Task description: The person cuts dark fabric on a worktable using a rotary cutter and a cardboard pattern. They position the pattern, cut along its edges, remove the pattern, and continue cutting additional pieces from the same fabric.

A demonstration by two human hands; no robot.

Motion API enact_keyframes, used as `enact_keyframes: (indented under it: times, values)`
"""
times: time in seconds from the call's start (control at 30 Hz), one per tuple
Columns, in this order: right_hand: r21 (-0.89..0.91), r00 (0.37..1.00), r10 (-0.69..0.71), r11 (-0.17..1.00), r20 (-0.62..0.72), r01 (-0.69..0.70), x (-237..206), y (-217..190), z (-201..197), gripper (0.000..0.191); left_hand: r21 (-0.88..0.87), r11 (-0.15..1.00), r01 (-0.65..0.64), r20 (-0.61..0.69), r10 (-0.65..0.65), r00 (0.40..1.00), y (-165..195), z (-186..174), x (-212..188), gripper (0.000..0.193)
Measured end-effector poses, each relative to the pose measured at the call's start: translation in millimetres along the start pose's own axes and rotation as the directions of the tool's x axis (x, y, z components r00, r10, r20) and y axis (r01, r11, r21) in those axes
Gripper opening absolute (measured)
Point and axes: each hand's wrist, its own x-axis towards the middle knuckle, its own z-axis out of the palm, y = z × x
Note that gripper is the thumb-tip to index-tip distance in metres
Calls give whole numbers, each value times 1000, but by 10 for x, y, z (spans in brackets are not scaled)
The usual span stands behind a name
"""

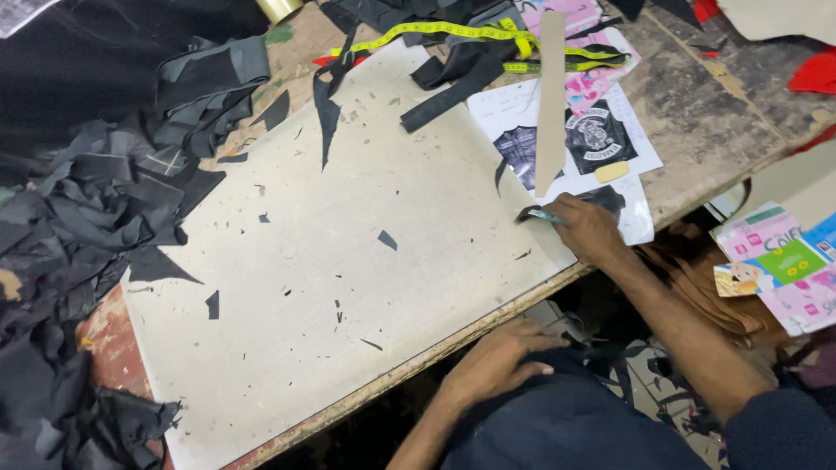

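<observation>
Near desk's front edge, left hand [501,359] resting flat on dark cloth in lap, fingers loose, gripping nothing. Right hand [585,228] at cutting board's [331,287] right edge, pinched shut on small teal tool [547,216] w/ tip on black scrap piece [601,198]; board mostly bare apart from trimmings, offcuts heaped at left [78,244], so cutting looks well along. No containers seen; farther back, cardboard strip [550,96] & yellow tape measure [453,33] lie toward far edge

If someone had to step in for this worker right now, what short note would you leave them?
Right hand: grip closed on a thin light-blue tool, tip at a small black piece by the cutting board edge.
Left hand: empty, resting on dark cloth in the lap.
Black scraps heaped on the left; yellow tape measure and a long tan strip lie at the far side.
Done or left: cannot tell.
</observation>
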Motion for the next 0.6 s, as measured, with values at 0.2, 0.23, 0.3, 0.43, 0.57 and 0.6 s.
enact_keyframes:
  times: [0.2,0.23,0.3,0.43,0.57,0.6]
  values:
    - [-217,939,210,937,-271,-272,227,449,49,47,-186,978,98,-193,-134,972,-127,45,-658,38]
    - [-182,948,150,961,-282,-206,273,480,96,38,-233,969,80,-253,-140,957,-162,73,-755,33]
    - [-173,969,84,977,-233,-126,488,476,255,27,-309,950,42,-377,-163,912,-238,144,-913,25]
    - [-53,992,-6,999,-124,0,1015,98,570,23,-481,874,66,-443,-308,842,-471,179,-1234,28]
    - [-194,991,-41,981,-126,15,1485,-863,784,43,-466,885,-5,-584,-303,753,-773,40,-1628,27]
    - [-229,990,-35,973,-133,4,1533,-1193,870,49,-464,886,-2,-600,-313,736,-863,-16,-1753,27]
